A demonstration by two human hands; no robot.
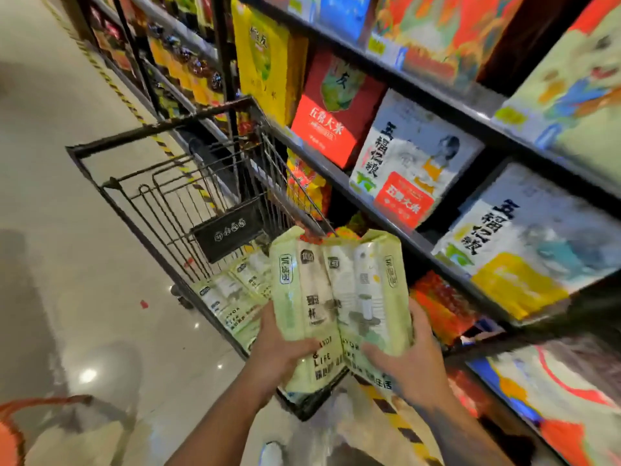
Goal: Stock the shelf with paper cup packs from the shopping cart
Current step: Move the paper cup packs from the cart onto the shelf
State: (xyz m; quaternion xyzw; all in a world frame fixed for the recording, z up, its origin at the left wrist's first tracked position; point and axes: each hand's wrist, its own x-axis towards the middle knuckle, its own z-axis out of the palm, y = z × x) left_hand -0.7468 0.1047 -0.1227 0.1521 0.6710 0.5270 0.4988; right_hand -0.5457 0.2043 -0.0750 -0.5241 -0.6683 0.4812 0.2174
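Two pale green paper cup packs [339, 297] are held side by side, upright, above the near end of the black wire shopping cart [161, 183]. My left hand [279, 348] grips the left pack from its left side and my right hand [410, 358] grips the right pack from its right side. More paper cup packs [235, 294] lie in the cart's basket, just left of the held ones. The shelf [420, 243] runs along the right, close to the held packs.
The shelves hold boxed rice [410, 159] in white, red and yellow, with orange bags [440, 307] low down. A yellow-black striped tape [117, 92] marks the floor along the shelf base. An orange basket rim [13, 432] shows at the bottom left. The tiled aisle opens to the left.
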